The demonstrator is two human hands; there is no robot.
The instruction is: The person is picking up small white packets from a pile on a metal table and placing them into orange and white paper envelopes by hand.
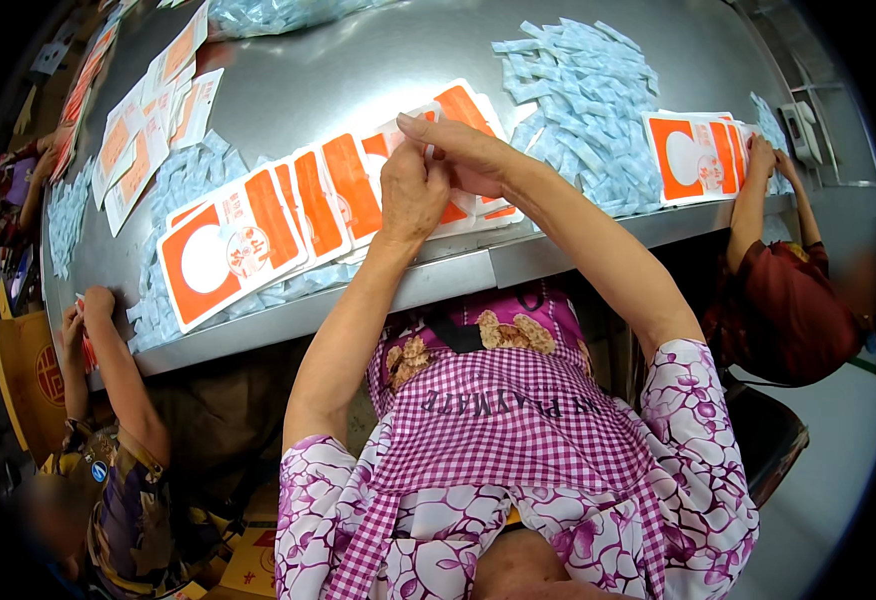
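My left hand (411,191) and my right hand (475,154) meet above a row of orange-and-white flat pouches (273,217) on a metal table (318,90). The left fingers are curled; the right thumb reaches across over them. A small white edge shows between the hands, but what they grip is hidden. The pouches overlap like fanned cards along the table's front edge, several of them under my wrists. A heap of small pale-blue sachets (588,112) lies to the right of my hands. More blue sachets (190,172) are spread behind and beneath the pouches at the left.
White-and-orange packets (141,142) lie loosely stacked at the far left. A clear bag of blue sachets (280,15) is at the back. Co-workers' hands (768,161) work at the right end and at the left edge (89,311). Cardboard boxes (32,375) stand lower left.
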